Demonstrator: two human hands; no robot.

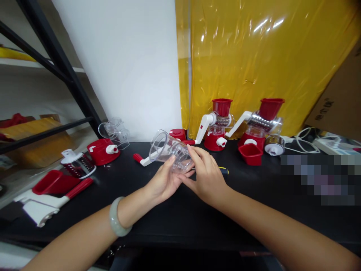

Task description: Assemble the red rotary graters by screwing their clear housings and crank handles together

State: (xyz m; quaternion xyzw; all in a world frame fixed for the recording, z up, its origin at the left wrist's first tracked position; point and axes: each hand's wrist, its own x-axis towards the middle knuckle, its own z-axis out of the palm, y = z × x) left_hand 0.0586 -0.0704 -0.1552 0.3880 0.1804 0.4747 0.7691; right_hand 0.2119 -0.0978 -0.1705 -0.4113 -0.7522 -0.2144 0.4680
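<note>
Both my hands hold a clear plastic grater housing (166, 146), tilted with its wide round mouth to the upper left. My left hand (165, 182) cups it from below with the thumb on its side. Fingers of my right hand (207, 173) close on its narrower right end. Behind the housing lie a white crank handle (150, 159) with a red grip and a red base (177, 133), partly covered. A dark screwdriver-like handle with a yellow band (224, 171) sticks out past my right hand.
Two assembled red rotary graters (216, 139) (252, 139) stand at the back right, near a red pusher (251, 153) and a drum (275, 145). On the left are a red base (103, 151), another clear housing (120, 131), a grater drum (79, 164), a red hopper (53, 182) and a white crank (42, 209).
</note>
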